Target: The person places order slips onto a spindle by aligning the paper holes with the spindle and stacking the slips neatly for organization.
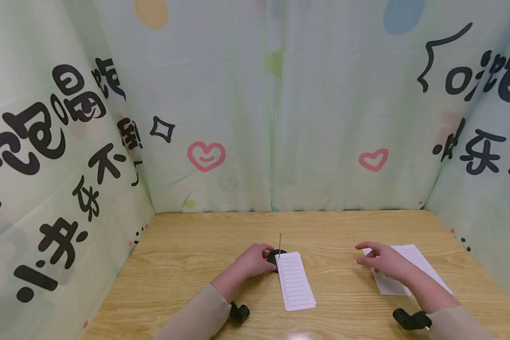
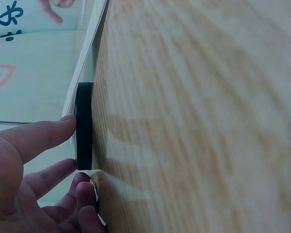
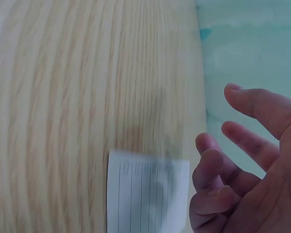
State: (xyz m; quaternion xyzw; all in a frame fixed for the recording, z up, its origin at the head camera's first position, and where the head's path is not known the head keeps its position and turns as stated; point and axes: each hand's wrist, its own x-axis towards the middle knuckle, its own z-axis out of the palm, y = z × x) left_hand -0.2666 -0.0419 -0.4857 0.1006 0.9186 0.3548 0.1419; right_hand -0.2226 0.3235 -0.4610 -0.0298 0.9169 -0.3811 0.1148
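Observation:
A paper spike with a round black base (image 1: 272,256) and a thin upright metal needle (image 1: 280,241) stands on the table. Several narrow lined slips (image 1: 296,285) are stuck on the needle and lie out toward the front. My left hand (image 1: 251,260) pinches the edge of the base (image 2: 84,128), thumb on one side and index finger on the other, as the left wrist view shows. Over a stack of lined white paper (image 1: 413,257) at the right hovers my right hand (image 1: 386,260), fingers loosely bent with nothing between them. In the right wrist view the lined paper (image 3: 145,194) lies below the fingers.
The wooden table (image 1: 187,255) ends at a printed curtain (image 1: 246,184) behind, with more curtain at both sides. A black wrist mount (image 1: 240,313) sits on the left sleeve, another mount (image 1: 411,319) on the right.

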